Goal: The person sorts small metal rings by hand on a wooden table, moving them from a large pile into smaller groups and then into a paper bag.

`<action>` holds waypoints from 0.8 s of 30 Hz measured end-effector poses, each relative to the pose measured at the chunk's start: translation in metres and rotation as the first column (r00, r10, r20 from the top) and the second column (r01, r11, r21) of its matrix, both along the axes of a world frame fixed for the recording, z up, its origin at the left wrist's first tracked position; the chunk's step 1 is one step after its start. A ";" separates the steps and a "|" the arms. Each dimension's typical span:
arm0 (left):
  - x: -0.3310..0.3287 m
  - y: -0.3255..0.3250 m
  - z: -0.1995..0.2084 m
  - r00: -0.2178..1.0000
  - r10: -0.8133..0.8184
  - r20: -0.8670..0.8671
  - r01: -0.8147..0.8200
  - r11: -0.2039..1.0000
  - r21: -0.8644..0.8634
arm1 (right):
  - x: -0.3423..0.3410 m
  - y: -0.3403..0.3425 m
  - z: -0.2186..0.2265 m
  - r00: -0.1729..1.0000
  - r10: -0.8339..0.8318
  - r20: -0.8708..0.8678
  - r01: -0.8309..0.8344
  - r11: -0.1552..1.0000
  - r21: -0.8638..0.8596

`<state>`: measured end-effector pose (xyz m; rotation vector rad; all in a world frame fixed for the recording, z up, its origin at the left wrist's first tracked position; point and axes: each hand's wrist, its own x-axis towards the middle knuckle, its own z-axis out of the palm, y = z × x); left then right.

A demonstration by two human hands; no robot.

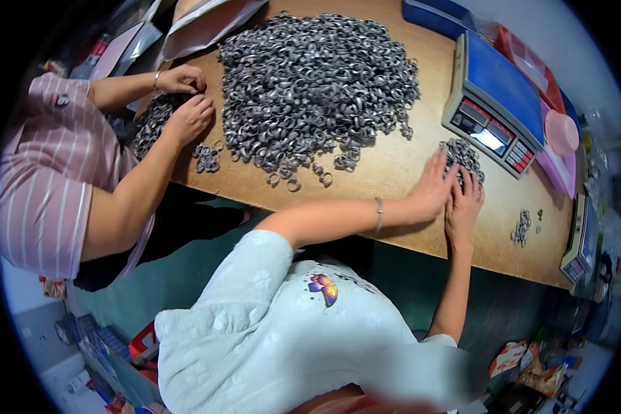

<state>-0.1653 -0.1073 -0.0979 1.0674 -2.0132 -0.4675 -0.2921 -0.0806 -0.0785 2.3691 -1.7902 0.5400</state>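
Both hands flat on the wooden table [393, 172], fingers spread, gripping nothing. Left hand [431, 192] and right hand [464, 202] cover a small ring cluster [462, 155] just beyond the fingertips, beside the scale [497, 103].

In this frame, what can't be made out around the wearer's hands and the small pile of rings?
- Head view: the left hand and right hand cover part of the small ring pile; whether either grips a ring is hidden.
- The scale's display is too small to read.
- Single rings in the big heap blur together.
- The second scale bends away at the rim.
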 end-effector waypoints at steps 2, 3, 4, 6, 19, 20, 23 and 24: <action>-0.004 0.004 0.004 0.999 -0.024 -0.035 0.025 0.999 0.025 | -0.012 -0.004 -0.004 0.995 -0.076 -0.061 0.075 0.997 -0.016; -0.002 0.008 0.009 0.998 -0.039 -0.049 0.042 0.997 0.062 | -0.013 -0.006 -0.005 0.990 -0.108 -0.090 0.106 0.994 -0.024; 0.000 0.013 0.018 0.996 -0.056 -0.064 0.062 0.993 0.099 | -0.013 -0.006 -0.005 0.984 -0.146 -0.102 0.144 0.989 -0.029; 0.026 0.034 0.031 0.981 -0.134 -0.139 0.155 0.977 0.150 | -0.012 -0.005 -0.003 0.967 -0.224 -0.122 0.220 0.975 -0.045; 0.254 0.128 0.049 0.748 0.624 0.227 -0.652 0.755 0.073 | 0.212 0.019 0.033 0.789 0.544 0.285 -0.576 0.817 0.035; 0.259 0.126 0.045 0.752 0.625 0.209 -0.651 0.754 0.090 | 0.210 0.018 0.023 0.786 0.546 0.288 -0.576 0.817 0.022; 0.256 0.126 0.031 0.826 0.559 0.072 -0.563 0.815 0.141 | 0.197 0.018 0.016 0.761 0.542 0.358 -0.582 0.813 0.007; 0.251 0.125 0.028 0.838 0.545 0.044 -0.546 0.830 0.119 | 0.189 0.018 0.017 0.754 0.531 0.386 -0.577 0.817 0.006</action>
